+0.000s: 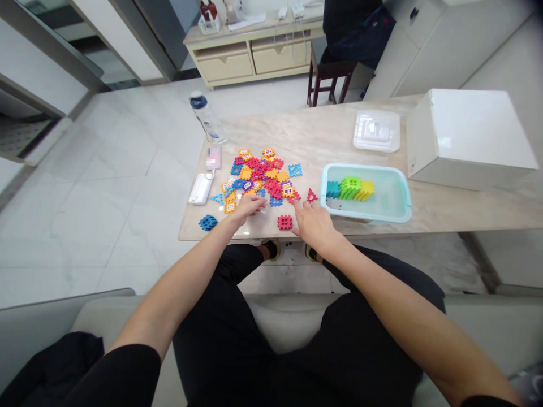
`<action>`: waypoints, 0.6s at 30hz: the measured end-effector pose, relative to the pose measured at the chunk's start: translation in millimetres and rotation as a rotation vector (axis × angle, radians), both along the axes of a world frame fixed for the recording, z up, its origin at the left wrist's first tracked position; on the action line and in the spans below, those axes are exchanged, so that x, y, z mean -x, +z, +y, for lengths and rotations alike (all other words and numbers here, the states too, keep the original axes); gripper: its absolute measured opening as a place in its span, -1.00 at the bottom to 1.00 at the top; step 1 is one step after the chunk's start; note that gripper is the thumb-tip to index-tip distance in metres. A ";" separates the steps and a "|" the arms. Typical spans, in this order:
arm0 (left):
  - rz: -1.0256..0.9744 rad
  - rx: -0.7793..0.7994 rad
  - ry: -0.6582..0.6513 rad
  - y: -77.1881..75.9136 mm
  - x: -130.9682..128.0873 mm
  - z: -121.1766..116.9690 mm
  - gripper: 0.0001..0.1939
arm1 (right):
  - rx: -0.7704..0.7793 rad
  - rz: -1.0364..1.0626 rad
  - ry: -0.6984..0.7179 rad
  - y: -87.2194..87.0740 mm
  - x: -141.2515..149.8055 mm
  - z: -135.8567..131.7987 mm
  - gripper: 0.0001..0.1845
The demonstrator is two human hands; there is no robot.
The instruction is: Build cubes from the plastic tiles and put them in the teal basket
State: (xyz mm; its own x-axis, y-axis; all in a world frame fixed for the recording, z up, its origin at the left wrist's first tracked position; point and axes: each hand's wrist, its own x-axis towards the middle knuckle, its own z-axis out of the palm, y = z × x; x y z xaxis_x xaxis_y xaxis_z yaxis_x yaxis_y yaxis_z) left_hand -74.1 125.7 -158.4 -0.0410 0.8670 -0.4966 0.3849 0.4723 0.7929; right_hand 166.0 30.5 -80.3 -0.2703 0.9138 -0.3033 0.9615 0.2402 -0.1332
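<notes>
Left hand (pixel 253 206): curling fingers are hiding whatever I may be holding.
Right hand (pixel 314 225): fingertips are lying close to a red piece (pixel 293 197); whether they are touching it, I am not making out.
Pile (pixel 258 172): upper pieces are covering lower ones, so I am not counting them.
Bottle (pixel 208 120): lettering is proving too small for me to read.
Card (pixel 214 158): print, likewise, is escaping me.
Shoes (pixel 272 249), mine: table (pixel 322 135) is hiding the toes.
Dark clothing (pixel 356 31), on stool (pixel 335 69): top edge of view is cutting it off.
Right sleeve (pixel 487 401): bottom edge is cropping it.
</notes>
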 end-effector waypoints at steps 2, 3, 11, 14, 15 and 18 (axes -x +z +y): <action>0.023 -0.004 0.005 -2.0 -11.0 2.9 -0.70 | -0.019 0.018 0.019 7.8 -7.2 -0.9 -0.15; 0.036 -0.011 0.013 -2.3 -16.5 5.2 -0.70 | -0.023 0.025 0.037 10.9 -10.5 -1.4 -0.17; 0.139 -0.028 0.073 -2.9 -47.9 22.2 -0.67 | 0.011 0.074 0.122 13.9 -19.3 -8.2 -0.45; 0.132 -0.020 0.087 -0.5 -54.1 25.5 -0.66 | 0.031 0.103 0.152 7.8 -19.3 -10.4 -0.50; 0.116 -0.019 0.087 1.8 -56.0 26.7 -0.65 | 0.024 0.104 0.161 5.8 -19.5 -10.8 -0.53; 0.035 -0.043 0.070 15.4 -62.0 29.9 -0.65 | -0.039 0.097 0.190 2.6 -19.8 -11.1 -0.63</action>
